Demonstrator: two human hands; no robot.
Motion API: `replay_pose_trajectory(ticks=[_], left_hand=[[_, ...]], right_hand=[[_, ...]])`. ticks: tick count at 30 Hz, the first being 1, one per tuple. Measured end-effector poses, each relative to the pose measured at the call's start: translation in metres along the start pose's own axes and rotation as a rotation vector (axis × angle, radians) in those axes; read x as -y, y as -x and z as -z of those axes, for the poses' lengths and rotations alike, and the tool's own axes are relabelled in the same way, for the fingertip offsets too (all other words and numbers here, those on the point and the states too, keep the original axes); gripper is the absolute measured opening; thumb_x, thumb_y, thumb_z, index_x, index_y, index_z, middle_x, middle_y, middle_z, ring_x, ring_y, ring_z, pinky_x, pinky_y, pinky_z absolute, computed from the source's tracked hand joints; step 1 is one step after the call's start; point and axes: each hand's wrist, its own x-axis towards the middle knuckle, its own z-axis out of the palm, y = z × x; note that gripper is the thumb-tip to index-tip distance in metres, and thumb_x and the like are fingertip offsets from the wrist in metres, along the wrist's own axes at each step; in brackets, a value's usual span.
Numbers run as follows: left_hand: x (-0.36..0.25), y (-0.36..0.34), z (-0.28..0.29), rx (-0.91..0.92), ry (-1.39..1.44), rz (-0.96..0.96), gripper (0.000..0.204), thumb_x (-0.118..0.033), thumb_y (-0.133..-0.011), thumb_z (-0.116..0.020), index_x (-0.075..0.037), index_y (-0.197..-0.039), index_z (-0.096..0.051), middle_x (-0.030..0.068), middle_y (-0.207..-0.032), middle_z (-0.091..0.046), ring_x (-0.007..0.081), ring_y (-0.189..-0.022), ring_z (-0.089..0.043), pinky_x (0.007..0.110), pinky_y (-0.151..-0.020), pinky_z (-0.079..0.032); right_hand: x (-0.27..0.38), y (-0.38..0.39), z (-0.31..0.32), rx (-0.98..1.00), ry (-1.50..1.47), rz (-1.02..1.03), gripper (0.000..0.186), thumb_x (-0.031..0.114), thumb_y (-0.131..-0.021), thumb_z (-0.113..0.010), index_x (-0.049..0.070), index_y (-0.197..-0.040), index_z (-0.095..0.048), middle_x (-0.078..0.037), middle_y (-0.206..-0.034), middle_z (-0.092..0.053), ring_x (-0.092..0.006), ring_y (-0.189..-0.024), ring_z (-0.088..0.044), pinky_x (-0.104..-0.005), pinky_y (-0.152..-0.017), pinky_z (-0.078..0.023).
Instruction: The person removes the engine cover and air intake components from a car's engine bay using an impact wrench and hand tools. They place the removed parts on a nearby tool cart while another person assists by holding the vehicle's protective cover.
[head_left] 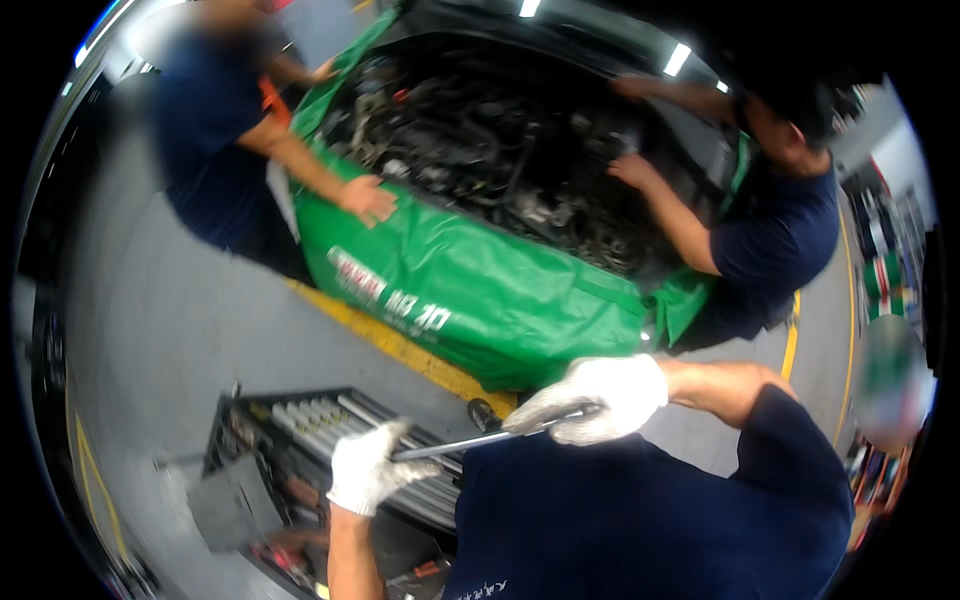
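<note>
At lower centre, a metal bar (465, 443) slants up from the left hand (367, 470) to the right hand (604, 398), both hands' fingers clamped on it.

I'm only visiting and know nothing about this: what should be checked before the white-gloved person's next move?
1. Hands covered: ok, the left hand and right hand are both white-gloved.
2. Metal bar supported: ok, one hand toward each end.
3. Green cover in place: ok, draped along the near edge of the open engine bay.
4. Others' hands away: not ok; the left co-worker's hand is on the cover, and the right co-worker's hand is over the engine bay.
5. Bar's end shapes: cannot tell, blurred and partly hidden.
</note>
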Motion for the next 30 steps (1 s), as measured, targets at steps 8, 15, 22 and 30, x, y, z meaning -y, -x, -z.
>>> replay_pose_trajectory(ticks=[8, 15, 22, 30], left_hand=[[-0.062, -0.088, -0.023, 0.456, 0.115, 0.109, 0.058, -0.056, -0.082, -0.086, -0.006, -0.111, -0.075, 0.0170, -0.086, -0.078, 0.0322, -0.081, -0.078, 0.040, -0.074, -0.062], [-0.104, -0.180, -0.054, 0.217, -0.117, -0.334, 0.040, -0.046, -0.082, -0.088, -0.010, -0.091, -0.072, 0.0087, -0.069, -0.070, 0.0313, -0.062, -0.072, 0.040, -0.058, -0.057], [-0.141, -0.247, -0.076, 0.545, 0.157, -0.213, 0.045, -0.049, -0.088, -0.083, -0.006, -0.095, -0.070, 0.0142, -0.072, -0.071, 0.0358, -0.066, -0.072, 0.043, -0.061, -0.058], [-0.127, -0.346, -0.082, 0.376, 0.472, -0.562, 0.031, -0.028, -0.082, -0.092, -0.007, -0.090, -0.070, 0.0112, -0.072, -0.071, 0.0309, -0.061, -0.070, 0.038, -0.057, -0.055]], right_hand=[[-0.027, 0.081, 0.035, -0.144, -0.147, -0.093, 0.043, 0.013, -0.101, -0.062, 0.002, -0.142, -0.065, -0.015, -0.121, -0.076, -0.0189, -0.092, -0.073, -0.0341, -0.084, -0.062], [-0.037, 0.154, 0.087, -0.346, -0.566, -0.361, 0.039, 0.002, -0.102, -0.057, 0.002, -0.138, -0.069, -0.008, -0.097, -0.076, -0.0095, -0.065, -0.066, -0.0267, -0.062, -0.057], [-0.042, 0.181, 0.107, -0.439, -0.258, -0.261, 0.037, 0.017, -0.101, -0.062, 0.005, -0.135, -0.070, -0.010, -0.100, -0.076, -0.0128, -0.070, -0.070, -0.0294, -0.067, -0.059], [-0.016, 0.152, 0.155, -0.435, -0.252, -0.436, 0.069, 0.032, -0.097, -0.080, 0.003, -0.153, -0.052, -0.012, -0.105, -0.075, -0.0118, -0.088, -0.070, -0.0273, -0.078, -0.056]])
